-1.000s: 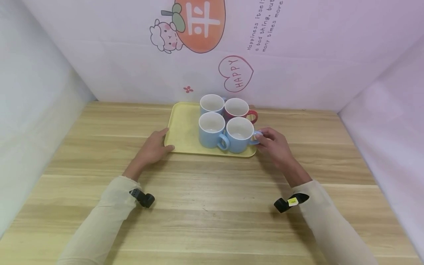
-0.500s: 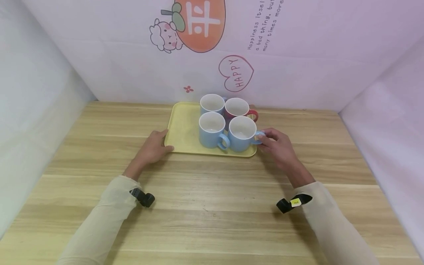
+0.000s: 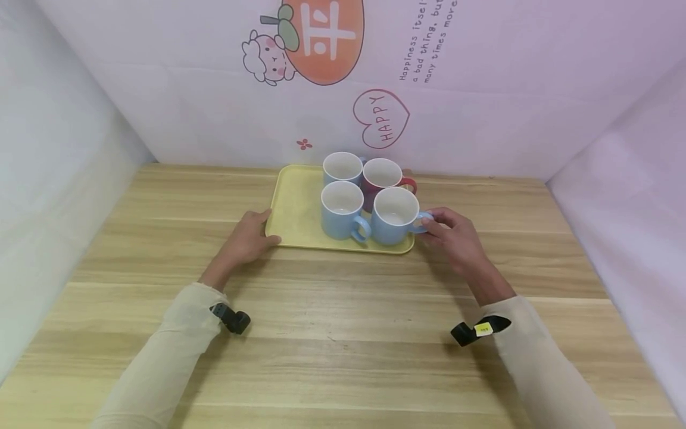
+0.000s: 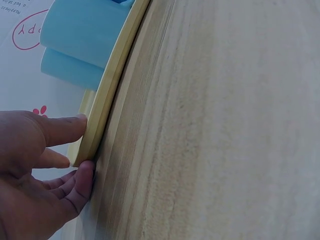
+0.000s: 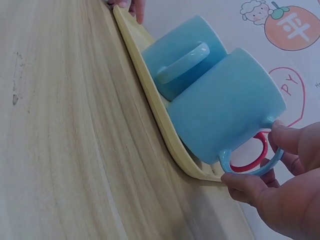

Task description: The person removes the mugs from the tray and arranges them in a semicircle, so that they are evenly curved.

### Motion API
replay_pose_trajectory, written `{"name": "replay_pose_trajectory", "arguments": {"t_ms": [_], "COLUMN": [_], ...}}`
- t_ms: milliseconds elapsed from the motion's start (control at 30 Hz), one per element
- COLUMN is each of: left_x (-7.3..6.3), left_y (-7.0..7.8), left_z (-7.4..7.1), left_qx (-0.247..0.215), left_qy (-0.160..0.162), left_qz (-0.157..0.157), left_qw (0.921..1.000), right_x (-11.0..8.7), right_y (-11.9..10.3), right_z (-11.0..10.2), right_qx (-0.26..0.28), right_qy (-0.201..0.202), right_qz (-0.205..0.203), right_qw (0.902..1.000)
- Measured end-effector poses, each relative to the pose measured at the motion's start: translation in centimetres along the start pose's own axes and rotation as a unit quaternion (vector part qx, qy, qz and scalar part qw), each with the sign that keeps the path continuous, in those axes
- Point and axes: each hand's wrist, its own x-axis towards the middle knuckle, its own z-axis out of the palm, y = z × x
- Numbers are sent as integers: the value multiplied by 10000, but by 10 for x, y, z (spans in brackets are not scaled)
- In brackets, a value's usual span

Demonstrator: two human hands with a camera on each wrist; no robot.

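My right hand [image 3: 452,238] pinches the handle of a light blue mug [image 5: 227,105] at the front right of a yellow tray [image 3: 293,205]. That mug stands upright, its base close over the tray. A second light blue mug [image 3: 340,219] sits to its left, handle toward the front right. Behind these two are a third light blue mug [image 3: 342,168] and a red mug [image 3: 375,193], partly hidden by the front ones. At the tray's left end my left hand [image 3: 246,238] grips the rim, thumb and fingers spread around the corner [image 4: 82,152].
A wooden table [image 3: 332,345] lies under the tray. White printed cloth [image 3: 214,119] rises right behind the tray, and white side walls [image 3: 621,173] flank the table. Each wrist carries a small black camera [image 3: 236,322].
The light blue mug in my right hand has shifted a little right and upward, opening a gap from the mug on its left. My left hand and the tray stay put.
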Motion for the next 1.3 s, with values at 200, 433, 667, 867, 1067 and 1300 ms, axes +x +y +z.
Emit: {"name": "replay_pose_trajectory", "arguments": {"t_ms": [200, 433, 667, 867, 1067, 1300], "left_x": [2, 1, 2, 2, 3, 5], "left_y": [-1, -2, -2, -2, -3, -4], "left_z": [0, -1, -2, -2, -4, -1], "left_qx": [-117, -48, -38, -71, -178, -278], "left_qy": [-27, -14, -3, -32, -88, -42], "left_qz": [-30, 46, 47, 9, -197, -259], "left_qw": [9999, 10000, 10000, 10000, 9996, 9993], "right_x": [-4, -7, -13, -18, -21, -27], "right_y": [-3, -5, -10, -15, -18, -20], "right_z": [-2, -4, -5, -8, -9, -10], "right_qx": [96, 319, 585, 857, 1016, 1391], "right_qy": [26, -7, -94, -155, -264, -410], "right_qz": [-83, -198, -143, -169, -169, -287], "right_qw": [9999, 9993, 9981, 9961, 9943, 9890]}}
